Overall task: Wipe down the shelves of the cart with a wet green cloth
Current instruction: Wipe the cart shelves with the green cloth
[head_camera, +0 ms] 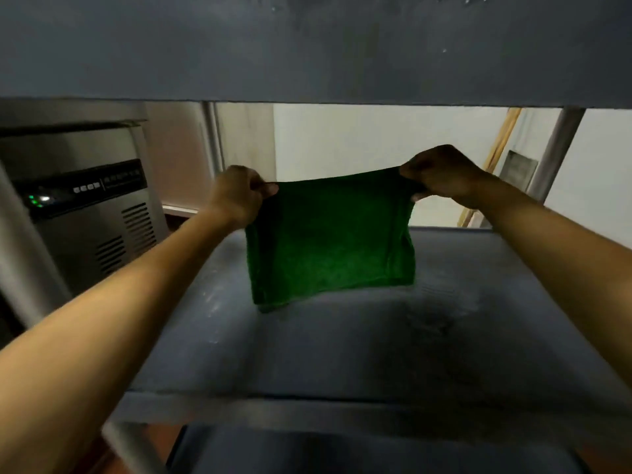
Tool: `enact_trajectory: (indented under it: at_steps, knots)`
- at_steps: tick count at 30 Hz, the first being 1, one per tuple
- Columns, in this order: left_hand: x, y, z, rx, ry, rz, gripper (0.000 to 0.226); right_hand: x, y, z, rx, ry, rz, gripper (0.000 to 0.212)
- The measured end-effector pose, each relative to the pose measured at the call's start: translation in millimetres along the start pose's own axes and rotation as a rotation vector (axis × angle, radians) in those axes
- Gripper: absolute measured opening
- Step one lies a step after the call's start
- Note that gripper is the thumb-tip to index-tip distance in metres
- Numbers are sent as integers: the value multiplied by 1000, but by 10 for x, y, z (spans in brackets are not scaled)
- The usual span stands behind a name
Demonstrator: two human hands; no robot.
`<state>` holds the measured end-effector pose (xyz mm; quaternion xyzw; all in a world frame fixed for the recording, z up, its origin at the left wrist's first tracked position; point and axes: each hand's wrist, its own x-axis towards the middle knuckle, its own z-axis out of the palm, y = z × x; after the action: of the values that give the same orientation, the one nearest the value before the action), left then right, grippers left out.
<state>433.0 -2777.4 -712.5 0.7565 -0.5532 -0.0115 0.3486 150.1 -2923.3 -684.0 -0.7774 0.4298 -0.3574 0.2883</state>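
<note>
The green cloth (pixel 330 236) hangs spread out flat above the cart's grey middle shelf (pixel 342 343). My left hand (pixel 237 195) pinches its upper left corner. My right hand (pixel 441 174) pinches its upper right corner. The cloth's lower edge reaches down to the shelf surface or just above it; I cannot tell which. The middle shelf shows pale streaks and a dark patch on its right side. The cart's top shelf (pixel 307 49) fills the upper part of the view, with a few water drops on it.
A stainless steel appliance (pixel 82 206) with green lights and vent slits stands to the left of the cart. Metal cart posts (pixel 555 152) rise at the back corners. A lower shelf (pixel 342 449) shows below. A white wall lies behind.
</note>
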Motion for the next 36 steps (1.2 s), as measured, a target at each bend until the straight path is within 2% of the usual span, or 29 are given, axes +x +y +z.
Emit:
enact_trajectory:
  at_steps: [2,4,7,8,10,12,15,19,27,36]
  knots:
    - [262,234,112,-35,90,13,32,220,66,-194,94,89,-25,13]
    - [547,462,248,-111,161,38,33,418,190,-381,81,161,-46,24]
    - [798,809,540,-313,225,54,27,612,536,-556,-293,259,-88,36]
    - [841,889,683,-327,247,81,24,631,678,-587,-408,330,-105,32]
    - [869,993,1062,-267,184,129,19,581,972,-602,-453,430,-68,24]
    - [773,1009,1440,-117,36,141,19,477,1304,-555,-437,347,-41,19]
    - [517,888,1859,54,-148,158,21,228,1773,-441,-529,83,-1,16]
    - [242,679,2017,187,-325,128,23,-77,2041,-302,-577,-141,13,20]
    - [-86,631,1878,232,-393,104,25,-493,1998,-397,-560,-238,60,27]
    - [-556,556,1726,236,-405,124,25,-1061,1933,-473,-528,-262,24,24]
